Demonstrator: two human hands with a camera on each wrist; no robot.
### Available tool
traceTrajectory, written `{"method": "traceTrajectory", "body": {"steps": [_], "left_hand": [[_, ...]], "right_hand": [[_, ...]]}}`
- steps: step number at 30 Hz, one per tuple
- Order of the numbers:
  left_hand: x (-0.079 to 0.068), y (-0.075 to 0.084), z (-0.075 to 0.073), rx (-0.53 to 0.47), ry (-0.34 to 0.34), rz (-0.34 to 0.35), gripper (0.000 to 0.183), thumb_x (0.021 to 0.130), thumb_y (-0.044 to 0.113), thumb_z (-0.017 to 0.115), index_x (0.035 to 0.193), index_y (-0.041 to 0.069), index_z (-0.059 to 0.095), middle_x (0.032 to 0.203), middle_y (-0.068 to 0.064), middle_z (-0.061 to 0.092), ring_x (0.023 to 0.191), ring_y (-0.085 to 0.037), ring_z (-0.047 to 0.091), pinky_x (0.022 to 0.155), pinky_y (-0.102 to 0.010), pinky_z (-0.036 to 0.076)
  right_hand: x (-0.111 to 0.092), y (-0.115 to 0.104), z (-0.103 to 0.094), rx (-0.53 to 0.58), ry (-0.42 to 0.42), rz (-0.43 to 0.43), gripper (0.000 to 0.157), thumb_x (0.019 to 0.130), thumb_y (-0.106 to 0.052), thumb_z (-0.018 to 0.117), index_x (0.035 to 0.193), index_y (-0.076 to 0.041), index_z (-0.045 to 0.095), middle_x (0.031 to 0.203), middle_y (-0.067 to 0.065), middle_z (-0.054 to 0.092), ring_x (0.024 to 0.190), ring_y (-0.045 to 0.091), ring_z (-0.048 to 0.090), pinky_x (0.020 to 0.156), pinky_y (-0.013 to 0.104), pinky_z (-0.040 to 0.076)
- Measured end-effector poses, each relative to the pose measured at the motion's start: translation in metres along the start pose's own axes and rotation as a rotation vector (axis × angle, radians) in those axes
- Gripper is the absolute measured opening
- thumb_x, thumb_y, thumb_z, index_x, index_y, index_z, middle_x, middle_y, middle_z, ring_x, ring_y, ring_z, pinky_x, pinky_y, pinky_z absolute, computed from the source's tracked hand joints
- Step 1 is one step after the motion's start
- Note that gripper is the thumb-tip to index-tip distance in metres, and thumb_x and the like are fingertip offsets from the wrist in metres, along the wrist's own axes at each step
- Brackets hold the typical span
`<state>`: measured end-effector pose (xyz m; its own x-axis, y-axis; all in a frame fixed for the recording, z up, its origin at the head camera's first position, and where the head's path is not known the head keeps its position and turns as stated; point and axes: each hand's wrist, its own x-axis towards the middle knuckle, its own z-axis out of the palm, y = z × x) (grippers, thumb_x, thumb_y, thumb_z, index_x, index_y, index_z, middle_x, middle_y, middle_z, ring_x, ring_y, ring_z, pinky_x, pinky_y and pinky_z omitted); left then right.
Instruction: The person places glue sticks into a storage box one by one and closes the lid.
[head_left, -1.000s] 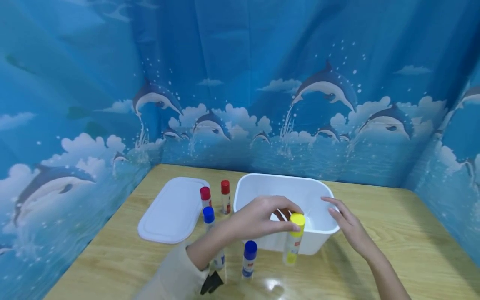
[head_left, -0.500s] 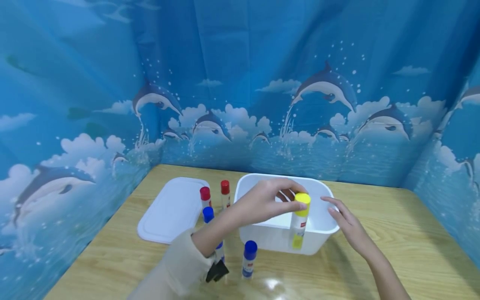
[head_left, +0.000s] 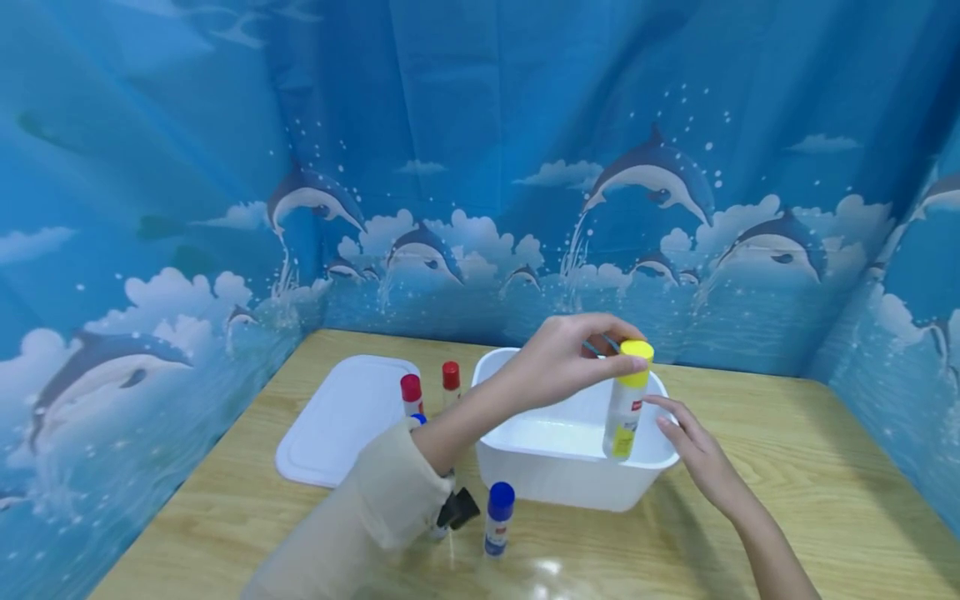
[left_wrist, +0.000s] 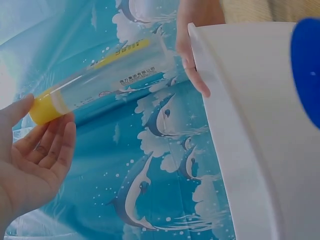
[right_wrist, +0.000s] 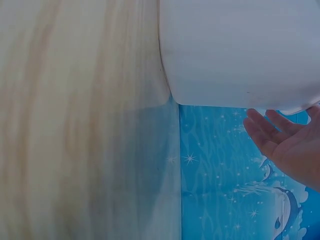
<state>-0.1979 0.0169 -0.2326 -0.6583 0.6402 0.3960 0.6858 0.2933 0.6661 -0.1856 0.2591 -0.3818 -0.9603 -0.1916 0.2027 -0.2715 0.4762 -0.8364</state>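
Note:
My left hand (head_left: pixel 566 362) pinches a glue stick (head_left: pixel 624 408) by its yellow cap, thumb on the near side. The stick hangs cap up, slightly tilted, over the right part of a white plastic bin (head_left: pixel 555 485); its lower end overlaps the near rim in the head view. In the left wrist view its clear body (left_wrist: pixel 112 75) shows a yellow label. My right hand (head_left: pixel 701 454) is at the bin's right rim, fingertips reaching over it. From the right wrist, its fingers (right_wrist: pixel 265 127) look loosely extended beside the bin wall.
A blue-capped glue stick (head_left: pixel 498 521) stands before the bin. Two red-capped ones (head_left: pixel 451 377) stand to its left; other blue-capped ones are mostly behind my left sleeve (head_left: pixel 375 508). A white lid (head_left: pixel 348 421) lies at left on the wooden table. A dolphin-print curtain (head_left: pixel 480 208) surrounds the table.
My left hand has lifted the yellow-capped glue stick up and right, from in front of the bin to over its right part. My right hand has stayed at the rim.

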Motion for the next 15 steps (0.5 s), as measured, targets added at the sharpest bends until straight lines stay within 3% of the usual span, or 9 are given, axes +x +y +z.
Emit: {"method": "traceTrajectory", "body": {"steps": [4, 7, 15], "left_hand": [[0.011, 0.003, 0.003, -0.005, 0.012, -0.017, 0.032, 0.09, 0.029, 0.061, 0.116, 0.011, 0.062, 0.104, 0.006, 0.06, 0.083, 0.003, 0.054, 0.069, -0.012, 0.045], [0.016, 0.003, 0.006, -0.019, 0.012, -0.021, 0.032, 0.09, 0.03, 0.061, 0.116, 0.011, 0.062, 0.104, 0.007, 0.06, 0.082, 0.003, 0.053, 0.069, -0.012, 0.045], [0.025, 0.0, 0.017, -0.041, -0.008, -0.046, 0.032, 0.089, 0.03, 0.062, 0.116, 0.012, 0.062, 0.103, 0.007, 0.061, 0.081, 0.003, 0.053, 0.068, -0.012, 0.045]], "right_hand": [[0.0, 0.001, 0.0, 0.026, -0.012, 0.008, 0.043, 0.102, -0.026, 0.03, 0.137, -0.001, 0.032, 0.137, 0.023, 0.034, 0.121, 0.037, 0.036, 0.089, 0.052, 0.039], [-0.001, 0.001, -0.001, 0.038, -0.014, 0.027, 0.046, 0.102, -0.028, 0.031, 0.139, 0.0, 0.029, 0.139, 0.026, 0.03, 0.124, 0.044, 0.029, 0.091, 0.062, 0.032], [-0.002, 0.001, -0.001, 0.037, -0.005, 0.012, 0.046, 0.102, -0.027, 0.029, 0.139, 0.001, 0.028, 0.134, 0.027, 0.036, 0.121, 0.043, 0.033, 0.091, 0.062, 0.032]]}}
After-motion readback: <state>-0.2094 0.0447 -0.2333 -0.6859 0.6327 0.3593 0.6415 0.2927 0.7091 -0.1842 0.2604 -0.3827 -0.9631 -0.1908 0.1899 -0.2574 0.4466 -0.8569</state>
